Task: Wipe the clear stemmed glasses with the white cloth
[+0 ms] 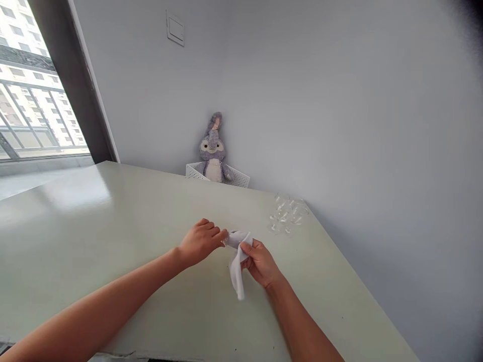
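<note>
My left hand [204, 242] is closed, its fingers curled at the left end of a white cloth [237, 274]. A small clear, glass-like edge [225, 242] shows at its fingertips; most of that piece is hidden by the fingers and the cloth. Pinched between thumb and fingers of my right hand [260, 261], the cloth wraps over toward the left hand, and a loose end hangs down. Both hands are held just above the pale green table [181, 311]. To the right beyond them stands a cluster of several clear glasses [285, 215], their outlines faint.
A purple plush toy [214, 151] sits in a white perforated basket [238, 178] behind the table's far edge. Grey walls [339, 100] meet in the corner and run along the right side. At the left is a window [37, 95] with a dark frame.
</note>
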